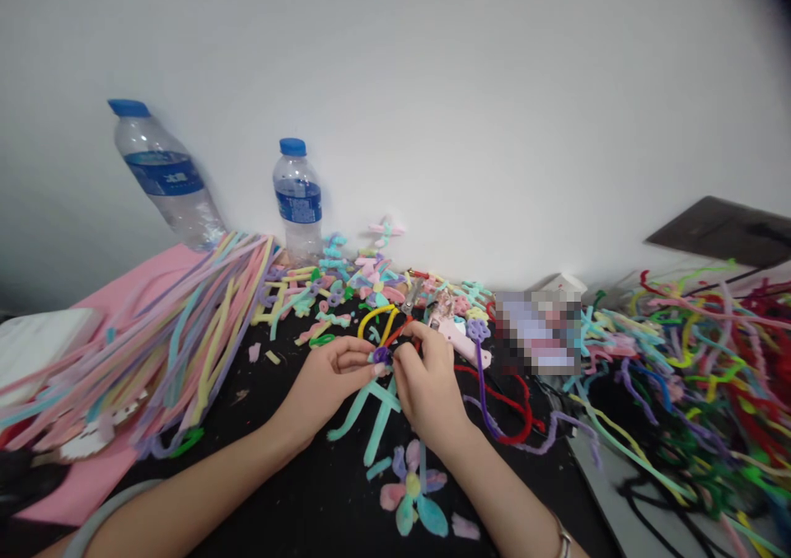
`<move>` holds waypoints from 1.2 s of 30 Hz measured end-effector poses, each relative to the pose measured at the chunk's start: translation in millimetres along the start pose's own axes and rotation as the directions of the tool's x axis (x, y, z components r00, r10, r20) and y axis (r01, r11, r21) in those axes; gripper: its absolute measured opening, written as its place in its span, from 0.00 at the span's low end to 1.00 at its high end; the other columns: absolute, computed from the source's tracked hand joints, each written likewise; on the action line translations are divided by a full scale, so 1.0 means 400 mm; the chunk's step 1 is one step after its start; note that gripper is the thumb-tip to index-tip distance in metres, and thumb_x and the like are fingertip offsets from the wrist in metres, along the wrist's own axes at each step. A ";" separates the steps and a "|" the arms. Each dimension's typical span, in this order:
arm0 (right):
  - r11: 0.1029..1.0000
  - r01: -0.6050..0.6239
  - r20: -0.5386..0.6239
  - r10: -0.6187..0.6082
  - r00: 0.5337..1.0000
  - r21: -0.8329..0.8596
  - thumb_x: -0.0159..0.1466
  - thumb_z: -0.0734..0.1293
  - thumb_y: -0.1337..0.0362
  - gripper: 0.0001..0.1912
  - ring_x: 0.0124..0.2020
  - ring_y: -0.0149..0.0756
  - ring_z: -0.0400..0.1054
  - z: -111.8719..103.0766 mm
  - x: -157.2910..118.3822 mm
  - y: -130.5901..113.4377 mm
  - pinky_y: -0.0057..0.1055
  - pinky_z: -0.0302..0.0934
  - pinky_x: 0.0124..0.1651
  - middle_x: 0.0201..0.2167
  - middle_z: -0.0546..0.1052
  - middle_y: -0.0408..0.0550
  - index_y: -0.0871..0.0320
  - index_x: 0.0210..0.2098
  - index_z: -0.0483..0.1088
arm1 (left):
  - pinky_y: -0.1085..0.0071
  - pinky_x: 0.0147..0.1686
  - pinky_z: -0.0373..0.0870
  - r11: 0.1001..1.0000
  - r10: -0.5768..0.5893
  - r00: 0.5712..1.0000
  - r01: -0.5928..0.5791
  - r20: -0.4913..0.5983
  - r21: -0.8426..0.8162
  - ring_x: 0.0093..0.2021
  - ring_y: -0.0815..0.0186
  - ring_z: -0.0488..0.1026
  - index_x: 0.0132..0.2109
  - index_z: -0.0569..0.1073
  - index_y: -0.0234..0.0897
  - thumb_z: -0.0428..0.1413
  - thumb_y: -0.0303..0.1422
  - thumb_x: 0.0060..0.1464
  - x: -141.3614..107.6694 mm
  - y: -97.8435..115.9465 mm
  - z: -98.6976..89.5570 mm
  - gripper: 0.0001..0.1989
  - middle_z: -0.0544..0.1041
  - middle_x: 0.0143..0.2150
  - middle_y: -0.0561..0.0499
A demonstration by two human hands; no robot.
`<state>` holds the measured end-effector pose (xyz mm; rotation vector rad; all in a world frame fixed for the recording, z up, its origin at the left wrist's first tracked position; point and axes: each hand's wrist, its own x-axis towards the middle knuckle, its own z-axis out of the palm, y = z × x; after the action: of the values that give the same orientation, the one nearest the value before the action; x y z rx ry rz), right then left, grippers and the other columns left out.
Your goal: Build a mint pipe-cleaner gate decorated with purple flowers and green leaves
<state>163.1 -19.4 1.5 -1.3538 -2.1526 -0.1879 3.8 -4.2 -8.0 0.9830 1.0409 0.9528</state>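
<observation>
My left hand (pixel 337 381) pinches a small coiled purple pipe cleaner (pixel 381 355) between thumb and fingertips. My right hand (pixel 429 385) is closed right beside it, fingertips bent together; what they grip is hidden. Yellow pipe cleaner loops (pixel 376 321) arch just behind the fingertips. Beneath both hands lie mint-green pipe cleaner strips (pixel 380 414) joined into a shape with legs. Nearer to me, a fuzzy flower (pixel 413 484) with a yellow centre and pastel petals rests by my right forearm. A pink tool (pixel 466 344) lies behind my right hand.
Long pastel pipe cleaners (pixel 185 327) spread over a pink sheet (pixel 148 274) at left. Two water bottles (pixel 164 175) stand near the wall. Small pipe cleaner pieces (pixel 334 290) crowd the table's back. Tangled coloured pipe cleaners (pixel 698 377) and black cables (pixel 648 517) fill the right.
</observation>
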 end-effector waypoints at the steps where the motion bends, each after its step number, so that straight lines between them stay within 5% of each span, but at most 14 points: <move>1: 1.000 0.004 0.004 -0.004 1.000 0.004 0.64 0.56 0.71 0.08 0.45 0.43 0.60 0.000 0.000 -0.001 0.38 0.57 0.44 0.45 0.66 0.56 0.59 0.33 0.66 | 0.73 0.38 0.68 1.000 0.002 1.000 -0.002 0.001 0.004 0.35 0.66 0.75 0.38 0.71 0.35 0.65 0.33 0.42 0.001 -0.001 -0.001 0.15 0.79 0.33 0.51; 19: 0.998 -0.041 0.021 0.040 0.999 0.050 0.65 0.57 0.69 0.08 0.45 0.42 0.60 0.000 -0.002 0.001 0.38 0.55 0.42 0.45 0.67 0.54 0.59 0.34 0.67 | 0.70 0.39 0.70 0.997 0.032 0.999 -0.031 -0.004 0.072 0.36 0.64 0.76 0.40 0.72 0.35 0.64 0.32 0.42 0.005 0.009 -0.001 0.16 0.79 0.33 0.50; 25: 0.986 -0.048 0.012 0.046 0.999 0.158 0.64 0.56 0.70 0.08 0.43 0.41 0.61 -0.009 -0.006 0.006 0.38 0.56 0.43 0.43 0.67 0.53 0.59 0.33 0.66 | 0.68 0.38 0.71 0.973 0.071 0.993 -0.091 0.099 0.212 0.37 0.61 0.76 0.41 0.69 0.35 0.60 0.34 0.47 -0.003 0.016 -0.009 0.14 0.79 0.33 0.48; 31: 0.983 -0.026 0.064 0.015 0.998 0.184 0.65 0.56 0.70 0.09 0.43 0.41 0.61 -0.017 -0.009 0.012 0.38 0.55 0.42 0.42 0.68 0.52 0.59 0.33 0.66 | 0.70 0.38 0.72 0.723 0.322 0.923 -0.384 0.212 0.575 0.41 0.59 0.75 0.44 0.72 0.38 0.56 0.36 0.52 -0.013 0.069 -0.056 0.12 0.78 0.38 0.46; 34: 0.982 -0.029 0.079 0.014 0.997 0.187 0.64 0.57 0.68 0.08 0.44 0.43 0.61 -0.018 -0.010 0.010 0.39 0.55 0.42 0.43 0.68 0.52 0.59 0.34 0.67 | 0.69 0.33 0.70 0.577 0.502 0.865 -0.333 -0.002 0.745 0.34 0.60 0.76 0.44 0.73 0.38 0.52 0.36 0.55 0.023 0.093 -0.110 0.12 0.78 0.39 0.46; 36: 0.979 -0.038 0.054 0.028 0.998 0.202 0.64 0.57 0.68 0.08 0.44 0.43 0.61 -0.019 -0.012 0.008 0.40 0.54 0.43 0.43 0.68 0.53 0.58 0.35 0.67 | 0.66 0.39 0.69 0.470 0.611 0.787 -0.270 -0.089 0.840 0.41 0.56 0.74 0.47 0.73 0.38 0.51 0.35 0.55 0.061 0.101 -0.148 0.14 0.76 0.47 0.44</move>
<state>170.5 -24.9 4.5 -1.2871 -2.1242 0.0787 -53.8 40.4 12.5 1.9784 1.6629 1.1555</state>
